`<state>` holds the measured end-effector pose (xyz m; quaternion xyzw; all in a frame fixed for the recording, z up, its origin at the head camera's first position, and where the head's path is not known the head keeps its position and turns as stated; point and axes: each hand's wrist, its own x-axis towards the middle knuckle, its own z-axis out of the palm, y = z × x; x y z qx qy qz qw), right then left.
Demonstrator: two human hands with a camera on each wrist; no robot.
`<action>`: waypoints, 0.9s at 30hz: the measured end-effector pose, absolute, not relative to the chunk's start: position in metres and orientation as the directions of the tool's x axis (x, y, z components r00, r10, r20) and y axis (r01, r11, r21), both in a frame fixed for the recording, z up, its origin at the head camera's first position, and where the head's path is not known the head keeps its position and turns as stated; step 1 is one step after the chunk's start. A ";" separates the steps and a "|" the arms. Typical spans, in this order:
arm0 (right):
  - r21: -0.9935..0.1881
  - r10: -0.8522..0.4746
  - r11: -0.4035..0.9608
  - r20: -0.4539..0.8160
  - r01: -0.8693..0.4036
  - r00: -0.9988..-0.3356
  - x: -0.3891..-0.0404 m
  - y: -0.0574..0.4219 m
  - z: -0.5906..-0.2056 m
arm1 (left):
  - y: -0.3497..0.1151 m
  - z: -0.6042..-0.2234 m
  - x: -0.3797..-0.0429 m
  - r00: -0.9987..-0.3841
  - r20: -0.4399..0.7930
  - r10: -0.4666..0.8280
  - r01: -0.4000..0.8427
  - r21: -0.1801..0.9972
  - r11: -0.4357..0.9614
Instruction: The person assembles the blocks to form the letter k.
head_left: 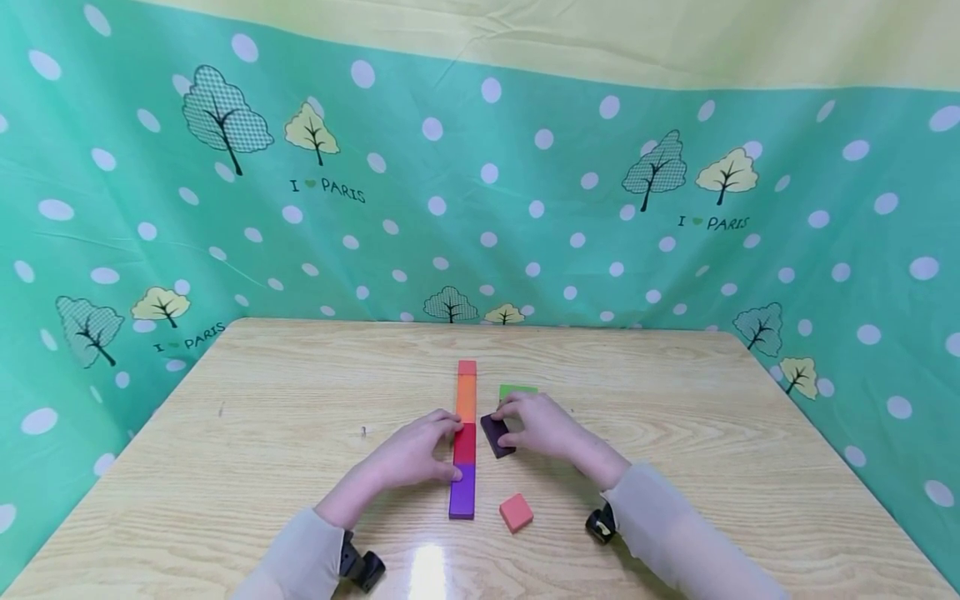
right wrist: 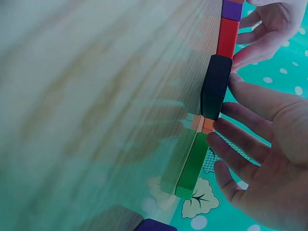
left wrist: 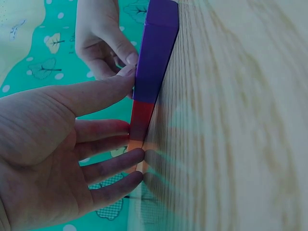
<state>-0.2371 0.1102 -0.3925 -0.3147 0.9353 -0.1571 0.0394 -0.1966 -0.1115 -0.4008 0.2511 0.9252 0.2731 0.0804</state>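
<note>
A straight row of blocks lies on the table in the head view: a small coral block (head_left: 467, 367) at the far end, then an orange block (head_left: 466, 398), a red block (head_left: 465, 444) and a purple block (head_left: 462, 496). My left hand (head_left: 415, 452) touches the row from its left side, thumb on the purple block and fingertips around where red meets orange. Just right of the row, my right hand (head_left: 542, 427) pinches a black block (head_left: 492, 433) between thumb and fingers; the block sits slanted to the row. Beyond that hand, a green block (head_left: 517, 389) is partly hidden.
A coral cube (head_left: 516, 512) lies near the front, right of the purple block. Another purple block (right wrist: 156, 225) shows at the bottom edge of the right wrist view. The wooden table (head_left: 675, 375) meets a green dotted cloth (head_left: 487, 208) at its back edge.
</note>
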 end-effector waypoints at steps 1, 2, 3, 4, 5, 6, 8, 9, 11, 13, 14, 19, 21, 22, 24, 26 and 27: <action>-0.321 -0.601 0.753 0.020 -0.575 -0.799 -0.237 0.110 -0.392 | -0.111 -0.401 -0.197 -0.861 -0.011 0.509 0.421 0.545 0.725; -0.327 -0.604 0.750 0.019 -0.576 -0.797 -0.236 0.110 -0.392 | -0.111 -0.401 -0.197 -0.861 -0.010 0.508 0.422 0.545 0.725; -0.335 -0.603 0.748 0.016 -0.573 -0.797 -0.236 0.111 -0.392 | -0.111 -0.401 -0.197 -0.861 -0.010 0.508 0.422 0.544 0.725; -0.340 -0.602 0.748 0.013 -0.570 -0.798 -0.235 0.111 -0.392 | -0.111 -0.401 -0.197 -0.862 -0.009 0.508 0.421 0.545 0.725; -0.347 -0.599 0.749 0.008 -0.564 -0.800 -0.235 0.111 -0.392 | -0.111 -0.401 -0.197 -0.862 -0.008 0.507 0.422 0.544 0.725; -0.352 -0.599 0.748 0.006 -0.562 -0.801 -0.234 0.111 -0.392 | -0.111 -0.401 -0.197 -0.862 -0.008 0.506 0.421 0.544 0.726; -0.361 -0.599 0.746 0.003 -0.559 -0.801 -0.233 0.111 -0.391 | -0.111 -0.402 -0.197 -0.864 -0.009 0.504 0.419 0.544 0.727; -0.364 -0.597 0.747 0.001 -0.557 -0.802 -0.232 0.111 -0.391 | -0.111 -0.402 -0.197 -0.864 -0.011 0.503 0.418 0.543 0.728; -0.369 -0.598 0.745 -0.001 -0.556 -0.801 -0.231 0.111 -0.391 | -0.111 -0.402 -0.197 -0.865 -0.012 0.502 0.416 0.542 0.730; -0.370 -0.602 0.742 0.001 -0.560 -0.799 -0.230 0.112 -0.391 | -0.111 -0.402 -0.197 -0.866 -0.013 0.501 0.415 0.542 0.731; -0.370 -0.605 0.739 0.003 -0.563 -0.796 -0.230 0.112 -0.391 | -0.111 -0.402 -0.197 -0.866 -0.013 0.500 0.414 0.543 0.731; -0.367 -0.614 0.736 -0.007 -0.569 -0.789 -0.228 0.114 -0.390 | -0.110 -0.401 -0.197 -0.863 -0.006 0.505 0.422 0.541 0.727; -0.363 -0.616 0.737 -0.015 -0.570 -0.787 -0.227 0.114 -0.389 | -0.110 -0.401 -0.196 -0.862 -0.004 0.507 0.425 0.542 0.725; -0.361 -0.619 0.736 -0.015 -0.573 -0.786 -0.226 0.114 -0.389 | -0.110 -0.401 -0.196 -0.861 -0.004 0.508 0.426 0.542 0.725; -0.363 -0.617 0.738 -0.023 -0.569 -0.786 -0.225 0.115 -0.389 | -0.110 -0.401 -0.196 -0.862 -0.006 0.507 0.423 0.545 0.724; -0.363 -0.615 0.741 -0.029 -0.565 -0.788 -0.224 0.115 -0.390 | -0.110 -0.400 -0.196 -0.862 -0.008 0.506 0.420 0.546 0.725; -0.364 -0.615 0.741 -0.031 -0.565 -0.788 -0.223 0.115 -0.390 | -0.110 -0.400 -0.196 -0.863 -0.009 0.506 0.419 0.548 0.724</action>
